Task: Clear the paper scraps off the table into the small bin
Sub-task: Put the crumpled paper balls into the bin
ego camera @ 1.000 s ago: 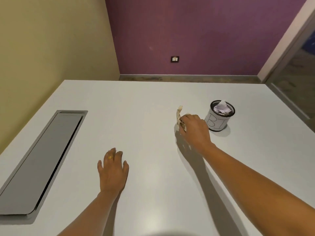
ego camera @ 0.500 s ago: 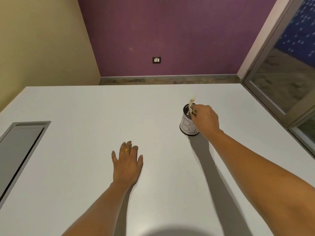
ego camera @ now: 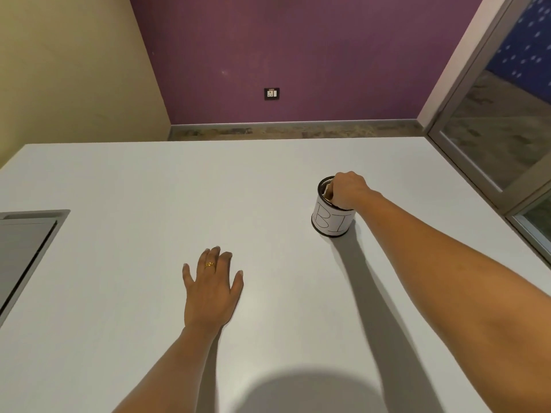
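**Fig. — Right hand at the mouth of the bin**

Head view. Small bin (ego camera: 333,217), cylindrical w/ a white label lettered "BI", stands upright on the white table (ego camera: 149,189), right of centre. Right hand (ego camera: 348,190) sits on the bin's rim, fingers curled down into the opening; a tan paper scrap (ego camera: 328,192) shows just inside beside them. Whether the fingers pinch the scrap: cannot tell, tips hidden in the bin. Left hand (ego camera: 210,289) lies palm-down on the table, fingers spread flat, holding nothing, well apart from the bin; gold ring (ego camera: 210,265) on one finger. Grey recessed panel (ego camera: 24,251) at the table's left edge. Wall socket (ego camera: 272,94) on the purple wall behind.
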A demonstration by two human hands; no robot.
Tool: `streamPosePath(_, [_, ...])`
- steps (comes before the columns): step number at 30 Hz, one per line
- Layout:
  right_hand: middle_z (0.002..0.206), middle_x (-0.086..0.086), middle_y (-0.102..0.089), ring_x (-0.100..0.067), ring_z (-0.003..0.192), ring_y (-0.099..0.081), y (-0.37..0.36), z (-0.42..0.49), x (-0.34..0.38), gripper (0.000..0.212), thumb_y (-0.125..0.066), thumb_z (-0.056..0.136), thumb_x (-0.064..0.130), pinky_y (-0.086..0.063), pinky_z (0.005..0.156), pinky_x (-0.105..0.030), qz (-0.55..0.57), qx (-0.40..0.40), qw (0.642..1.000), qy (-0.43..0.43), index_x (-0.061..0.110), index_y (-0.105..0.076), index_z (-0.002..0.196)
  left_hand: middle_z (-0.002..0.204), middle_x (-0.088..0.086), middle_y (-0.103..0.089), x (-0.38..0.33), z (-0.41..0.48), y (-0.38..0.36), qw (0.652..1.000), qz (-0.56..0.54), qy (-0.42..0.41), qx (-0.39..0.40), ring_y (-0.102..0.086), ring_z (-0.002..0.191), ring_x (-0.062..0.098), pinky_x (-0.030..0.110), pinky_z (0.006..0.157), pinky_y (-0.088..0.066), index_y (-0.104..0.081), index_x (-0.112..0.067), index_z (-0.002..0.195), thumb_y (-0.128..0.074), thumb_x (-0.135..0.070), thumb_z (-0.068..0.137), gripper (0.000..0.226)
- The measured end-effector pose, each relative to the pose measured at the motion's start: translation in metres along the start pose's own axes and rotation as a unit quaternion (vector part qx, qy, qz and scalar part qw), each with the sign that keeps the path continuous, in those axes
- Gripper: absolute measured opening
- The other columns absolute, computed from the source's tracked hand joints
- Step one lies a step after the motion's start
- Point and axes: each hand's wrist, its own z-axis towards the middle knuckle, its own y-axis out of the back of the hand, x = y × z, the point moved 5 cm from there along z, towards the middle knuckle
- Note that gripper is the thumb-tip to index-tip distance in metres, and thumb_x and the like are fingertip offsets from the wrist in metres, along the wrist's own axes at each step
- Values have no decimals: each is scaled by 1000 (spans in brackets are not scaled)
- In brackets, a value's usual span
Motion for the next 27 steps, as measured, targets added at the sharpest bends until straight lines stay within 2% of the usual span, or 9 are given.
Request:
streamPosePath(6, [122,-17,-56,-32,109,-55,-1,8,3,28,-42,92,7,-44,81,-31,-51,55,997,-3,-1,-51,117,131,9,-52,-1,2,-1,1000,18,1,0,-44,128,28,62,101,-29,-50,-16,115,-23,-45,83,51])
streamPosePath(15, [123,-15,-54,-33,111,-53,-9,14,2,31,-47,89,13,-45,87,-35,-21,88,996,-25,2,-52,118,126,9,-56,-1,2,-1,999,38,1,-9,-50,122,29,61,97,-35,-51,-16,112,-29,-42,83,45])
streamPosePath(21, [123,-17,-54,-33,110,-55,-12,17,5,29,-45,90,10,-45,85,-34,-13,80,996,-21,0,-53,115,125,9,-57,-1,2,-2,999,50,-2,-13,-51,122,29,60,96,-36,-51,-16,111,-29,-42,83,45])
streamPosePath(27, [126,-18,-55,-31,114,-54,-11,16,7,29,-40,91,3,-45,91,-32,-23,69,997,-10,-4,-53,117,125,8,-57,0,2,-2,998,54,1,-15,-51,122,28,60,96,-36,-51,-17,112,-29,-42,83,44])
